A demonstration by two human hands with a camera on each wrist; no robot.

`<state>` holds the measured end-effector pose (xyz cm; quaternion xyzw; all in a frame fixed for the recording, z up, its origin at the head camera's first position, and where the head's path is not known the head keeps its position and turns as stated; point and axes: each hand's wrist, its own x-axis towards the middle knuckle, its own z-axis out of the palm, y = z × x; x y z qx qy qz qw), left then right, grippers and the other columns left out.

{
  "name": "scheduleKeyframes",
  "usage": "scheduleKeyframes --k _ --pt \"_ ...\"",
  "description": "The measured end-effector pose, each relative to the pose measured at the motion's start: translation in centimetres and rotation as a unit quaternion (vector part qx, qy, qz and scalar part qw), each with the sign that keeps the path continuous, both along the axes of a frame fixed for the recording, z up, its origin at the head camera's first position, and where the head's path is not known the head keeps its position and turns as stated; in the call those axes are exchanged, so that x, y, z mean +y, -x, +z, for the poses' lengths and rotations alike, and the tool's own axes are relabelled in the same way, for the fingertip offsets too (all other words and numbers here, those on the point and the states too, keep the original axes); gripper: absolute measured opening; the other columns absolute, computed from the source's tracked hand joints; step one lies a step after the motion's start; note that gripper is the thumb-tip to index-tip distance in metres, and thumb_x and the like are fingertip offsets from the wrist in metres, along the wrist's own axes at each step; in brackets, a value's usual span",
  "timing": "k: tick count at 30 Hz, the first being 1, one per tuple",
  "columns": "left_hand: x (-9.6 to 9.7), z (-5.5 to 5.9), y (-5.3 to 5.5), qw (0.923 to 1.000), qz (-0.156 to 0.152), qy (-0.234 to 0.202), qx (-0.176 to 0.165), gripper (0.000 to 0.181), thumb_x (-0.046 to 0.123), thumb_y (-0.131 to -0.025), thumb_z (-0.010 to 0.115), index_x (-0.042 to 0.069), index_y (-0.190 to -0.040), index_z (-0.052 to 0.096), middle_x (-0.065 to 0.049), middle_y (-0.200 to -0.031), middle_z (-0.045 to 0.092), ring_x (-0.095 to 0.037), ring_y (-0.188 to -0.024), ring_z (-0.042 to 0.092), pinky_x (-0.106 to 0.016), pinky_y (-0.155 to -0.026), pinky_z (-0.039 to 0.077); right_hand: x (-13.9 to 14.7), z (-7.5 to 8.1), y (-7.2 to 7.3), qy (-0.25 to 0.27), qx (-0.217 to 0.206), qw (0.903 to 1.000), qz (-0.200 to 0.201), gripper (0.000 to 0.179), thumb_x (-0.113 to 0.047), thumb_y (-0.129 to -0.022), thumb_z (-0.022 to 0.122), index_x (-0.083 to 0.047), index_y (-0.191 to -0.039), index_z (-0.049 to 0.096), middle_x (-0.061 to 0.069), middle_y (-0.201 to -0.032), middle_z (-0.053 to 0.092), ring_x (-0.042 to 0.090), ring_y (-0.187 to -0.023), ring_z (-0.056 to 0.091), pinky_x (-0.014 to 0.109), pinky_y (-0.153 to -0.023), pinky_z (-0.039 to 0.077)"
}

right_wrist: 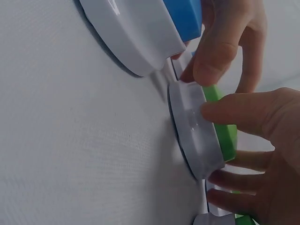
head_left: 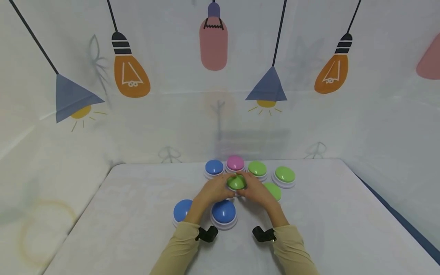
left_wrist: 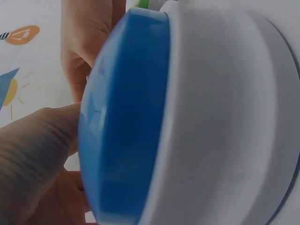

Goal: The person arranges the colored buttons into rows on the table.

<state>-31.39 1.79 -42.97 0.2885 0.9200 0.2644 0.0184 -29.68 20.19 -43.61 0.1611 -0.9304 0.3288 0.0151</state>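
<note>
Green button (head_left: 236,182), left fingers (right_wrist: 216,54) and right fingers (right_wrist: 241,112) around it

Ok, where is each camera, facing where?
Head: worn there, facing forward and down at the table; left grip, right grip, sleeves show.
Left wrist: worn there, facing a blue button; both grips partly show.
Right wrist: worn there, facing the held green button; both grips partly show.
Head and right wrist share that green button.

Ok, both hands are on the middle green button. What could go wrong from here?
The left hand and right hand grip the middle green button; they might bump the pink button just behind it. The right hand partly hides another green button, so could nudge it. The left arm might brush the leftmost blue button, partly hidden behind it.
</note>
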Motion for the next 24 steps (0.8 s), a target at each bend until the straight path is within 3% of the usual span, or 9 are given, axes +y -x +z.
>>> scheduleKeyframes --k 8,16,24 --pt "0.0 0.0 -0.3 1.0 0.002 0.005 0.003 0.067 0.023 -0.083 0.077 0.013 -0.143 0.051 -0.007 -0.136 0.061 -0.026 -0.121 0.059 -0.044 -0.102 0.047 -0.2 -0.1 -0.3 -0.009 0.018 0.9998 0.007 0.063 -0.006 -0.084 0.074 0.001 -0.14 0.048 0.025 -0.137 0.051 0.04 -0.126 0.051 0.054 -0.107 0.04" --pt "-0.1 0.6 -0.6 0.999 0.017 0.02 0.036 0.062 0.024 -0.083 0.078 0.014 -0.14 0.054 -0.006 -0.133 0.063 -0.025 -0.116 0.062 -0.044 -0.096 0.05 0.1 0.2 -0.6 0.007 0.02 0.9996 0.019 0.059 -0.006 -0.087 0.071 -0.001 -0.141 0.048 0.023 -0.137 0.052 0.038 -0.127 0.05 0.053 -0.108 0.039" --pt "0.0 1.2 -1.1 0.9973 0.032 0.03 0.058 0.063 0.025 -0.085 0.076 0.015 -0.142 0.053 -0.005 -0.135 0.062 -0.023 -0.119 0.06 -0.042 -0.1 0.049 0.5 1.0 -1.0 0.023 0.021 0.9994 0.014 0.054 -0.013 -0.092 0.067 -0.007 -0.142 0.049 0.018 -0.14 0.051 0.035 -0.13 0.05 0.053 -0.109 0.039"
